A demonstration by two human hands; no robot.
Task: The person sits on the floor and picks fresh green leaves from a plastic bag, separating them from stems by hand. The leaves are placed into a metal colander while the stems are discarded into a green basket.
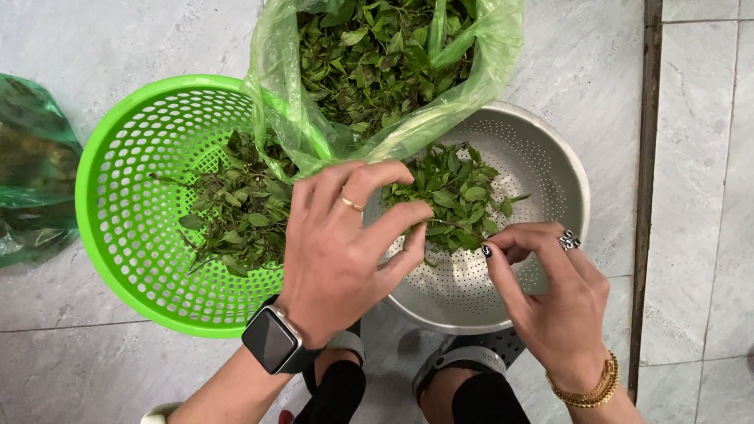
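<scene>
Currently both hands meet at centre frame over the metal colander (550, 157), working one herb sprig (454, 226).

Left hand (345, 243): back of hand up, a gold ring on one finger, a dark square watch (272, 339) on the wrist at lower centre. Thumb and forefinger are closed to a pinch on the left end of the sprig's thin stem; the other fingers are curled loosely above.

Right hand (554, 302): lower right of frame, a silver ring near the knuckle, a gold chain bracelet (593, 389) at the wrist. Dark-painted thumb and forefinger tips are pinched on the right end of the same stem. The remaining fingers are folded in.

Sprig position: it is held roughly level between the two pinches, just above the pile of picked leaves (452, 192) lying in the upper half of the colander.

Green perforated basket (118, 228): left of frame, touching or overlapping the colander's left side; I cannot tell which. It holds a loose heap of leafy stems (239, 212).

Green plastic bag (314, 118): top centre, open, full of herbs, its lower edge draped over both vessels.

A second green bag (31, 173) lies at the far left edge, contents blurred.

Everything sits on a grey tile floor (691, 196); knees in dark clothing are at the bottom edge.
</scene>
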